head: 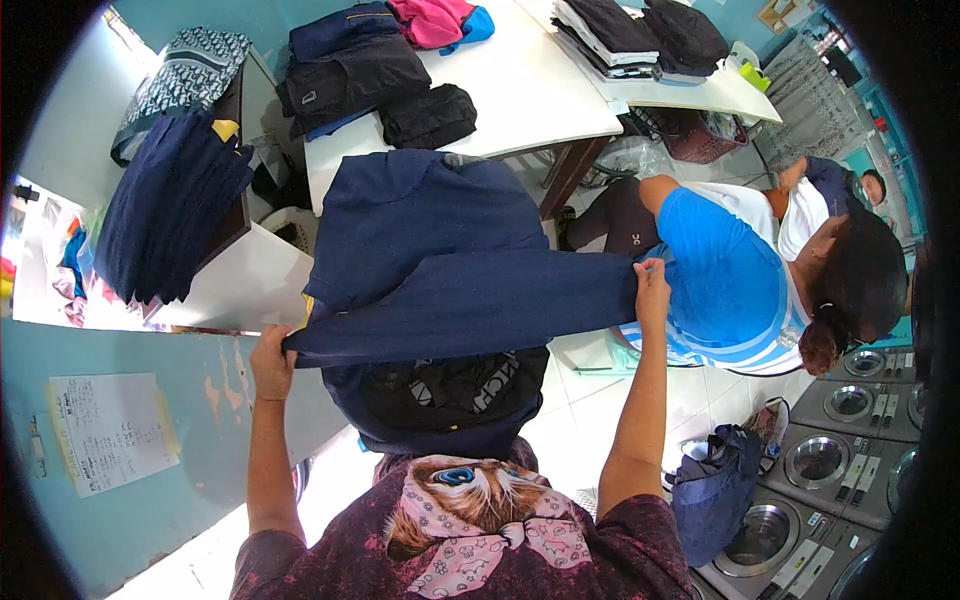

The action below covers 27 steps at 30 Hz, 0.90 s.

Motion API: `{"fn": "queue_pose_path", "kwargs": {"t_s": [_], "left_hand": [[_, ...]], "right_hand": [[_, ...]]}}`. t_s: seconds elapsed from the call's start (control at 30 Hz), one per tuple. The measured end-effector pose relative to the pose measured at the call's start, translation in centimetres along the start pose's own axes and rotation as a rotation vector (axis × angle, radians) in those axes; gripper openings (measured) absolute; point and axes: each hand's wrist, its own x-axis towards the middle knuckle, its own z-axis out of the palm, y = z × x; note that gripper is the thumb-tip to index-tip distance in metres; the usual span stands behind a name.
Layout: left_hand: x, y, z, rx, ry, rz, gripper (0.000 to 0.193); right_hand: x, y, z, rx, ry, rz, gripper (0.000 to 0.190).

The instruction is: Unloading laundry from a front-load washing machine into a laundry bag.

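Note:
A navy long-sleeved garment (442, 240) is spread across the near end of the white table and out toward me. My left hand (271, 364) pinches its lower left corner. With my right hand (651, 292) I grip the other end of the same band of cloth, which looks like a sleeve pulled straight between both hands. A bit of yellow shows at the garment's left edge. Below it, close to my body, lies a heap of dark clothes (457, 397), one bearing white lettering; the garment hides part of the heap.
Folded dark clothes (352, 82) and a pink garment (431, 21) lie on the white table (517, 97). A navy stack (172, 206) sits at left. Close by on the right sits a person in a blue shirt (727, 262). Front-loading machines (817, 461) and a navy bag (716, 495) stand lower right.

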Motion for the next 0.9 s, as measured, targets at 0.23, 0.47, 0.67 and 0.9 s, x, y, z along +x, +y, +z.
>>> {"fn": "queue_pose_path", "kwargs": {"t_s": [0.23,0.47,0.67,0.9], "left_hand": [[-1.7,-1.3,4.5,0.066,-0.153,0.069,0.032],[-1.5,0.1,4.7,0.103,-0.21,-0.081,0.027],[-1.8,-0.4,3.2,0.024,-0.177,-0.086,0.029],[-0.6,-3.1,3.0,-0.54,0.181,-0.191,0.033]], "right_hand": [[-2.5,7.7,8.9,-0.189,-0.131,0.007,0.022],[-4.5,5.0,15.5,-0.2,-0.276,0.144,0.021],[-5.0,5.9,18.0,0.002,-0.148,0.101,0.023],[3.1,6.3,15.0,0.359,-0.044,0.093,0.018]]}}
